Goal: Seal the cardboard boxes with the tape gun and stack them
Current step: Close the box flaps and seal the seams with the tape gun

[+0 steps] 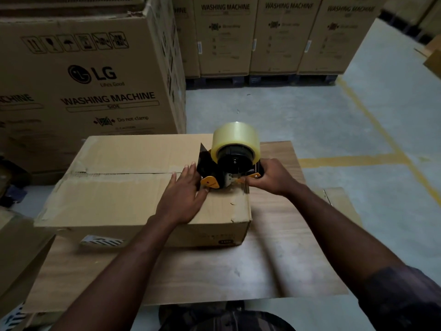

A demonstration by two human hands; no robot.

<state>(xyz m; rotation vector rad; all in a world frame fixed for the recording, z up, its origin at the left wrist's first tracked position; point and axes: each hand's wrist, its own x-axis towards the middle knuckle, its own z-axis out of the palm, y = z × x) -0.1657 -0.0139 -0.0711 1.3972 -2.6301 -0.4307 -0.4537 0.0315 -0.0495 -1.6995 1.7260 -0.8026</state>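
— Head view: why does the tape gun (229,163) sit at the box's (114,199) right end?
— Likely the seam (119,173) starts there. Right grip (272,177) wraps its handle; left grip (183,197), flat and open, steadies the box top.

Dim grey concrete floor (310,115) with yellow lines (372,120), washing-machine cartons (284,34) behind.

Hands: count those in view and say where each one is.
2. The left hand lies flat on the cardboard box top, beside the tape gun; the right hand grips the tape gun's handle at the box's right end. None seems hidden.
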